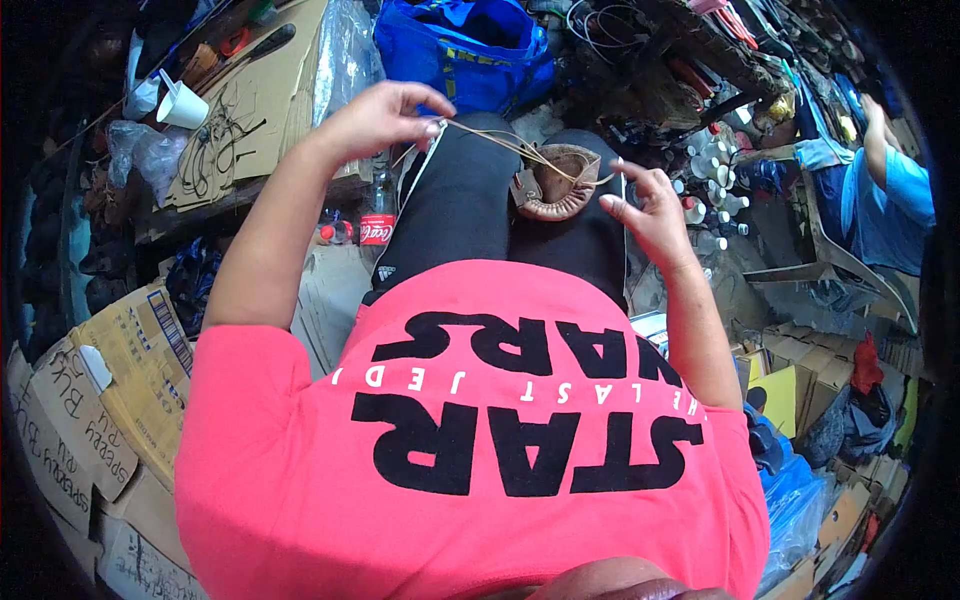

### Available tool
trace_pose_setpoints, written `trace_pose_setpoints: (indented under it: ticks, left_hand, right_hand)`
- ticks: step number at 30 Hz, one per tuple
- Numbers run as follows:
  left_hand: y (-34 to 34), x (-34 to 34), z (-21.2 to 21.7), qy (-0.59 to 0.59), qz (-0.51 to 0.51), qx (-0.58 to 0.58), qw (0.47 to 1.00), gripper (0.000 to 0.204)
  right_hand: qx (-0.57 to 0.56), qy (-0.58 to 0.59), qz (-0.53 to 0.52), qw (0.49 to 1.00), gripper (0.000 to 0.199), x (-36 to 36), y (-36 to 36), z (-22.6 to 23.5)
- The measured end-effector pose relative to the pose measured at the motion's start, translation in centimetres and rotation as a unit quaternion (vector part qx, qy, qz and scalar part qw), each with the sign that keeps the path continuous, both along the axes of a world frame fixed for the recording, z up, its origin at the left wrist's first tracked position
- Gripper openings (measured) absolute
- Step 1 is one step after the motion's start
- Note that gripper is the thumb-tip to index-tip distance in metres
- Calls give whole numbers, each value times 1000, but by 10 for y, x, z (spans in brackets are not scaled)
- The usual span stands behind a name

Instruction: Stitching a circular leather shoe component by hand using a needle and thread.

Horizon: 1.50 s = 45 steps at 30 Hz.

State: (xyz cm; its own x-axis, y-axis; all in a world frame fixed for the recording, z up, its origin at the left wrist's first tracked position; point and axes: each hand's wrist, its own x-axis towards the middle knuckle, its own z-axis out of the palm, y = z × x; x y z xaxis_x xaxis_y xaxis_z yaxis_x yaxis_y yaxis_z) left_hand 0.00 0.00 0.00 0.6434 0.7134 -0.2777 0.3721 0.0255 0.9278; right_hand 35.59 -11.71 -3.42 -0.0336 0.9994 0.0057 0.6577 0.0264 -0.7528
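Observation:
A thin tan cord (497,136) stretches in loose strands between my two hands, above my lap. My left hand (398,118) pinches it between thumb and fingertips at the left end. Over my right thigh, my right hand (648,205) is curled with thumb and forefinger close to the other end, which seems to run into its fingers. Below the strands a brown leather shoe upper (556,209) with a gathered, stitched edge rests across my thighs. Its hollow side faces up, and the cord passes over it. Whether the cord is threaded through the leather cannot be made out.
A blue bag (465,60) stands beyond my knees. Cardboard with dark cords (225,150) and a white cup (183,103) lies at left. Several white bottles (712,175) stand at right, near another person's arm (878,140). Cardboard boxes (130,360) are at lower left.

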Motion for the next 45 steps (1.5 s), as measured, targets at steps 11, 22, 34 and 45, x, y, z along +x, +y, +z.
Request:
trace_pose_setpoints:
  ticks: [11, 22, 34, 45]
  left_hand:
    - [-40, -39, -18, 3, 161, -1, 987, 18]
    - [-7, -6, -47, 150, 181, 424, 875, 32]
    - [-1, 148, -32, 23, -209, 123, 970, 24]
    - [4, 148, -48, -37, -171, -68, 982, 16]
  right_hand:
    - [-121, 221, -41, 967, 25, 69, -11, 11]
    - [-113, -47, -259, 958, 30, 254, -83, 6]
    - [63, -86, 128, 986, 14, -9, 29, 35]
    - [102, -209, 209, 950, 12, -13, 37, 41]
